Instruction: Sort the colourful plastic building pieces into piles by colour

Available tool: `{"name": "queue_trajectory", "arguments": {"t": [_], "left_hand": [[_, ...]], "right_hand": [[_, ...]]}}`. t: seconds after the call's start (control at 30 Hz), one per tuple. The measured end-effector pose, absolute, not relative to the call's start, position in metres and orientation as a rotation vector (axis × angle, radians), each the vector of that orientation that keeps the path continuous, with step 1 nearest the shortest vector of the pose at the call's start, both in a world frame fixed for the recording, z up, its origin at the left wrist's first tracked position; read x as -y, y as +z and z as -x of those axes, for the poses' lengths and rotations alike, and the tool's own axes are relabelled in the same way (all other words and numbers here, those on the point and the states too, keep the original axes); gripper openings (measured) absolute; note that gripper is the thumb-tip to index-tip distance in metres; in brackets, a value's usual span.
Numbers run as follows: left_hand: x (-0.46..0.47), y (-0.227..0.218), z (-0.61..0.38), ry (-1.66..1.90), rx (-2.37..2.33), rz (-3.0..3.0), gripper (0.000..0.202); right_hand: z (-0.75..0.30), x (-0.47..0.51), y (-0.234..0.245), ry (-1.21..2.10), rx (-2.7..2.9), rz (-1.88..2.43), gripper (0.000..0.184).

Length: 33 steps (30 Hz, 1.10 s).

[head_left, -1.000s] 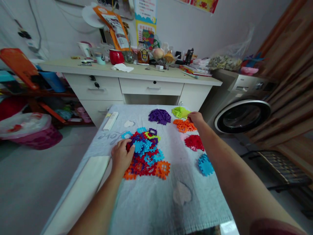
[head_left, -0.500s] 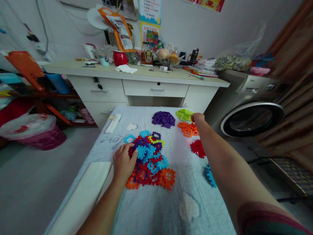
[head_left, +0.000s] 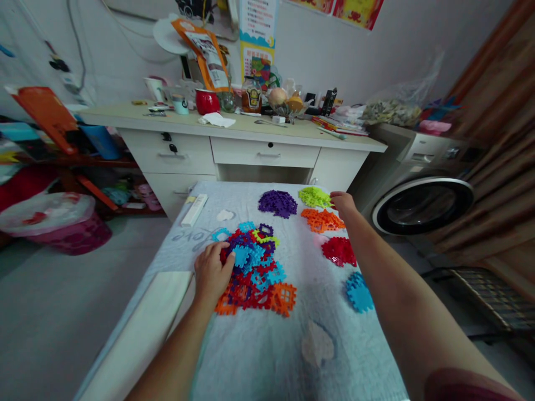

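My left hand (head_left: 212,268) rests at the left edge of a mixed pile of plastic interlocking pieces (head_left: 261,281), thumb and index finger apart, touching pieces. Red, blue, purple, orange and a few yellow-green ones lie jumbled there. My right arm stretches to the far right of the table, the right hand (head_left: 343,203) beside a yellow-green pile (head_left: 314,196). Its fingers are bent together; something dark red shows under them, too small to name. Single-colour piles lie nearby: purple (head_left: 277,203), orange (head_left: 321,220), red (head_left: 338,252) and blue (head_left: 358,292).
A pale blue cloth covers the table (head_left: 267,356). A white narrow box (head_left: 194,210) lies at its far left, and a long white board (head_left: 142,334) along the left side. Beyond stand a cluttered cabinet (head_left: 267,150) and a washing machine (head_left: 418,184).
My right hand has shifted slightly right, away from the yellow-green pile, and more of the blue and red piles shows. My left hand stays at the mixed pile. The view has shifted a little.
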State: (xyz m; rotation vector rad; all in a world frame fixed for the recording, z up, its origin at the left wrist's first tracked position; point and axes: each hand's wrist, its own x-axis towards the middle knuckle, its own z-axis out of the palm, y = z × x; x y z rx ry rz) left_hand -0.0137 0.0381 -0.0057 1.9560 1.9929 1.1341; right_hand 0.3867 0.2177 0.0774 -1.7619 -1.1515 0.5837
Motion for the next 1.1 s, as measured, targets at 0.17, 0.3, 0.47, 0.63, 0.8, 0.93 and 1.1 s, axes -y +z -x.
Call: {"name": "queue_trajectory", "arguments": {"t": [0.17, 0.3, 0.47, 0.63, 0.8, 0.93, 1.1], "left_hand": [[-0.037, -0.005, 0.013, 1.181, -1.96, -1.95, 0.025], [-0.037, -0.005, 0.014, 1.189, -1.918, -1.937, 0.026], [-0.036, -0.004, 0.015, 1.209, -1.878, -1.887, 0.028], [-0.035, -0.003, 0.014, 1.242, -1.839, -1.873, 0.027], [-0.034, 0.0, 0.014, 1.248, -1.84, -1.876, 0.026], [-0.034, 0.0, 0.014, 1.235, -1.854, -1.903, 0.026], [-0.036, -0.003, 0.014, 1.231, -1.91, -1.927, 0.029]], "right_hand": [[-0.351, -0.183, 0.082, 0.712, 1.244, 1.686, 0.017], [-0.299, -0.145, 0.078, 0.892, 1.706, 1.579, 0.018], [-0.24, -0.104, 0.065, 0.741, 2.275, 1.337, 0.019], [-0.215, -0.106, 0.049, 0.439, 2.287, 1.409, 0.036], [-0.211, -0.125, 0.039, 0.485, 2.278, 1.605, 0.051], [-0.212, -0.129, 0.034, 0.532, 2.292, 1.552, 0.045], [-0.22, -0.138, 0.034, 0.538, 2.18, 1.52, 0.039]]}}
